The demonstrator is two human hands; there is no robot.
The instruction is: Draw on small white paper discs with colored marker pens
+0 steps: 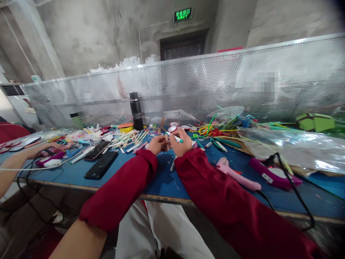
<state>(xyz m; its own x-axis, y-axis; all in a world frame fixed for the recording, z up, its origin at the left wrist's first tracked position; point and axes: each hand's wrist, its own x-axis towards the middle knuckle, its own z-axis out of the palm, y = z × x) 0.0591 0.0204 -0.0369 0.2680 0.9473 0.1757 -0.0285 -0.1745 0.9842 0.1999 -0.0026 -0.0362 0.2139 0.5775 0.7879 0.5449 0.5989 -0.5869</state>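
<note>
- Worktop (159,184) is mostly bare between near edge and left hand (156,144), right hand (184,142).
- Left pinches small stick (166,142); right grips marker (178,139) beside it.
- Black bottle (137,112) stands beyond left hand, contents hidden.

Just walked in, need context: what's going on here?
Someone is doing handwork at a cluttered blue table. The right hand holds a white-and-teal marker close to a small pale stick in the left hand; whether they touch is too small to tell. A pink glue gun lies to the right, a black phone to the left.
</note>
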